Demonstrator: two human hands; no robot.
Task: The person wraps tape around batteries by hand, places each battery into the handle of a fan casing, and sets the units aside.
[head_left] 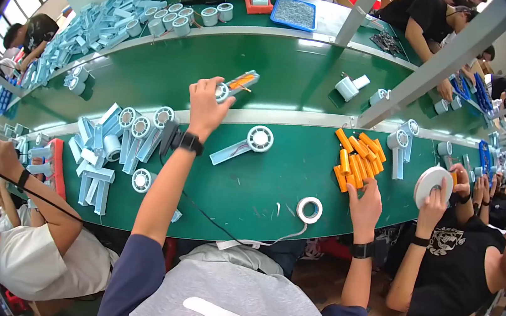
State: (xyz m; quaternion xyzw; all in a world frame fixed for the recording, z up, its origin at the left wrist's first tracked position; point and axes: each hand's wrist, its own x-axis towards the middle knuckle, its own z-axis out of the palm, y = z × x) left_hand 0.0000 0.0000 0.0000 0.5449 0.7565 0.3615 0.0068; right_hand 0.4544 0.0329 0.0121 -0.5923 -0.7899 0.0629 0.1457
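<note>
My left hand (207, 105) reaches over the green belt, closed on the round head of a light-blue handheld fan (240, 83). That fan's handle shell lies open and shows an orange battery inside. At the right, my right hand (365, 208) is at the near edge of a pile of orange cylindrical batteries (363, 160), thumb and fingers apart; whether the fingertips touch a battery is hard to tell. Between my hands, a fan with an open handle (260, 138) lies on the green table (249, 186).
A roll of white tape (309, 210) lies near the table's front edge. Fan housings (102, 139) are piled at the left. A metal post (438, 67) rises at the right. Co-workers sit on both sides; one beside me holds a white disc-shaped roll (433, 187).
</note>
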